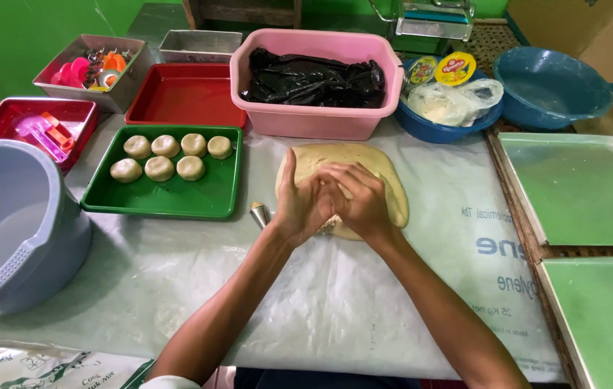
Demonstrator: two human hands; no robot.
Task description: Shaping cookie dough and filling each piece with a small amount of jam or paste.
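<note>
- Left hand (298,205) and right hand (359,198) are cupped together, grasping a small dough piece, mostly hidden between the palms.
- Judged: roll with light, even pressure for a smooth ball.
- Dough slab (385,184) is pale, flat, just behind the hands; green tray (158,202) left of it holds seven balls.

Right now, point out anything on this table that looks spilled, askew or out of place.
Nothing looks spilled or damaged. One small oddity: a metal cone lies loose on the plastic sheet, between the green tray and the dough, close to the left hand. The seven dough balls sit in neat rows.
</note>
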